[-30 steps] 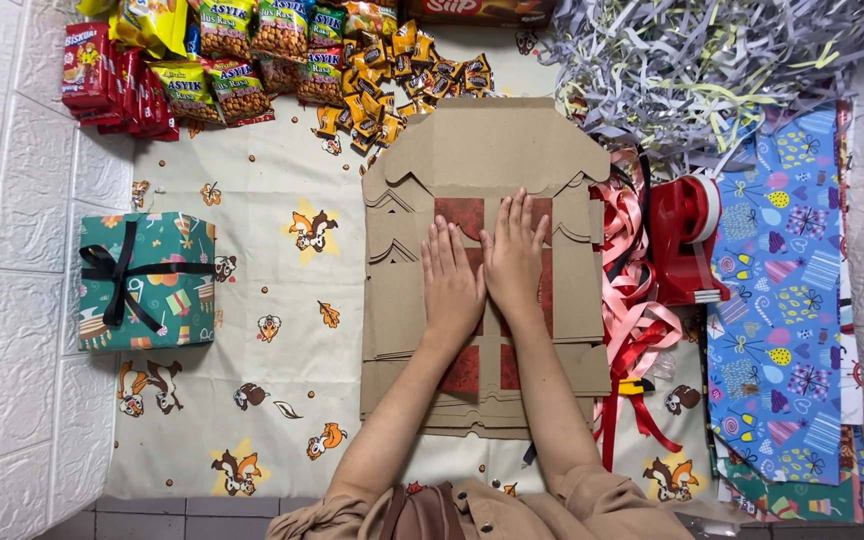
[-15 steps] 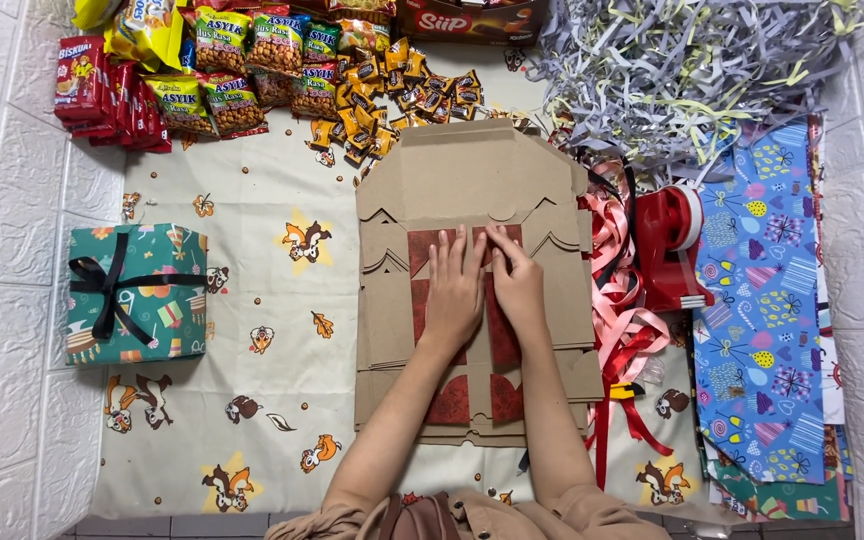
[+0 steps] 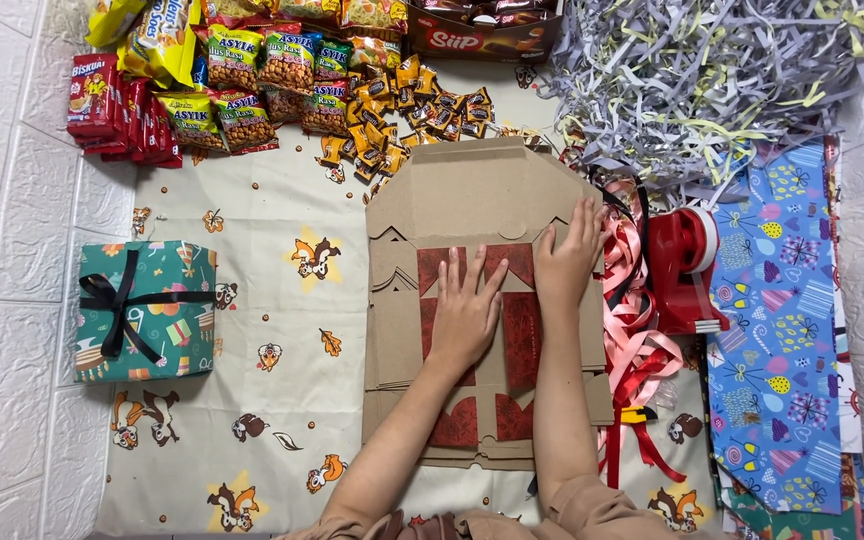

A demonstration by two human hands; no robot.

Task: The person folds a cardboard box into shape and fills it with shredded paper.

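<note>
A: Item, grip? 
B: Left hand (image 3: 464, 318) and right hand (image 3: 568, 256) are laid flat, fingers spread, on the flattened cardboard box (image 3: 487, 300); nothing is grasped.

A: Surroundings? 
B: Ribbons (image 3: 632, 340) and a red tape dispenser (image 3: 687, 270) are noted beside the right hand; a wrapped gift (image 3: 147, 312) well left.

Bright, even, diffuse, seemingly from overhead; only thin soft shadows under the forearms and along the edges of the flattened cardboard box (image 3: 487, 300); faint sheen on the snack packets above it and the red tape dispenser (image 3: 687, 268) to its right; sharp throughout; no noticeable blur or edge warping.
</note>
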